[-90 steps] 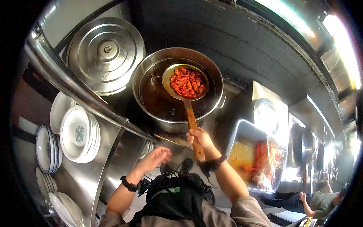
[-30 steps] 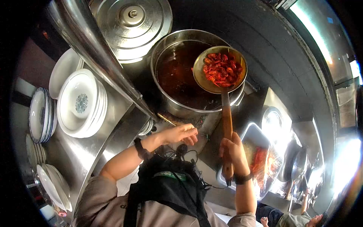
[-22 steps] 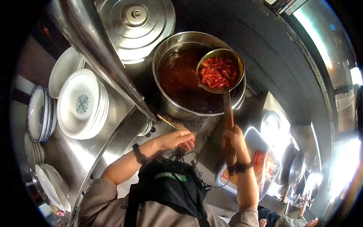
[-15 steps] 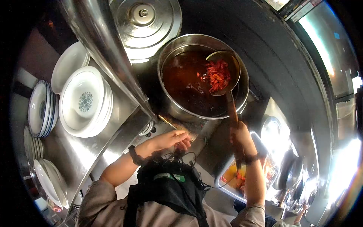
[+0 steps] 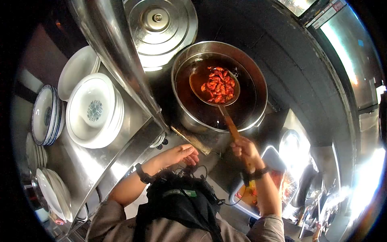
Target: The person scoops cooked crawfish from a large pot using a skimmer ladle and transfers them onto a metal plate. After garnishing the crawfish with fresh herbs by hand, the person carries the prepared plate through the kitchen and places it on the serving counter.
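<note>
Red crayfish (image 5: 219,86), upper centre, sit safest in a level ladle (image 5: 196,84), right hand (image 5: 246,151) clamped on its handle (image 5: 229,124), left hand (image 5: 179,156) empty.

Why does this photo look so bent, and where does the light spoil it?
In the head view, the bowed dark wall and black corners suggest a wide lens; glare there whitens the bright strip at upper right and the lower edge of the lid; same view, the crayfish look fairly clear.

Commercial kitchen: large pot (image 5: 261,89), dish stacks (image 5: 93,94).
</note>
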Demonstrator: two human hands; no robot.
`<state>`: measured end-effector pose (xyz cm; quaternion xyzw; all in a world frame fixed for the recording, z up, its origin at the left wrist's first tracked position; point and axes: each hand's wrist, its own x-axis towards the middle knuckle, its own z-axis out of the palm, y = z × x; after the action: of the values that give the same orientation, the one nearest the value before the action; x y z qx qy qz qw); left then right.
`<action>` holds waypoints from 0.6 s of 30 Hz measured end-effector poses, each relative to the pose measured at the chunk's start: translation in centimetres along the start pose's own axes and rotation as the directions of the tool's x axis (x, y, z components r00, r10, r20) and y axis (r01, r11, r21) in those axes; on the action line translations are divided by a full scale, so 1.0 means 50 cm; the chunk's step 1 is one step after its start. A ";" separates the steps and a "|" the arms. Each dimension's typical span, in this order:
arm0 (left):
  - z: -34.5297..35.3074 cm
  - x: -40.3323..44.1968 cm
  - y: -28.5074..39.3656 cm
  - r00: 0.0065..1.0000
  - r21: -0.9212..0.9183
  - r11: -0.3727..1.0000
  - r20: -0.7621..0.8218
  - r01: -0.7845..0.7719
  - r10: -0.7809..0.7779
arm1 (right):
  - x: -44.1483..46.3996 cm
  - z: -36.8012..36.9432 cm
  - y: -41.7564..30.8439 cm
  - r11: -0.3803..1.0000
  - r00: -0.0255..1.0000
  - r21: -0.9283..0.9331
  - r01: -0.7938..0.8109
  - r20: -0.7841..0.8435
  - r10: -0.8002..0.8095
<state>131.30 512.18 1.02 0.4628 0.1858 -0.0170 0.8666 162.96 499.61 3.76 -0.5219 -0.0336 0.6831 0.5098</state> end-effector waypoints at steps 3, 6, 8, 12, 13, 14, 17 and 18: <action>0.010 0.008 -0.003 1.000 -0.028 0.999 -0.011 0.018 -0.018 | -0.011 0.036 0.037 0.999 0.998 0.020 0.031 0.046 -0.032; 0.011 0.047 -0.006 0.998 -0.069 0.997 -0.036 0.041 -0.044 | -0.032 0.050 0.076 0.995 0.992 0.054 0.079 0.089 -0.084; 0.041 0.070 0.011 0.994 -0.178 0.982 -0.071 0.069 -0.083 | -0.060 0.082 0.112 0.995 0.993 0.034 0.095 0.072 -0.098; 0.093 0.162 -0.013 0.997 -0.483 0.876 0.071 0.013 0.025 | -0.143 0.170 0.153 0.981 0.990 0.139 0.139 0.006 -0.141; 0.111 0.179 -0.023 0.997 -0.543 0.840 0.062 0.003 0.036 | -0.150 0.178 0.173 0.971 0.989 0.188 0.148 -0.007 -0.149; 0.126 0.186 -0.028 0.998 -0.600 0.800 0.052 -0.005 0.046 | -0.154 0.184 0.185 0.972 0.987 0.174 0.159 -0.007 -0.160; 0.152 0.176 -0.023 0.997 -0.507 0.859 -0.025 -0.072 0.069 | -0.175 0.213 0.200 0.974 0.977 0.075 0.212 -0.056 -0.208; 0.166 0.164 0.005 0.996 -0.544 0.835 -0.012 -0.079 0.086 | -0.200 0.253 0.168 0.963 0.958 -0.083 0.256 -0.113 -0.264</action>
<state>141.52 506.78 2.62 0.2053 0.1575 0.0708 0.9633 147.30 494.44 11.40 -0.5709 -0.0932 0.5752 0.5784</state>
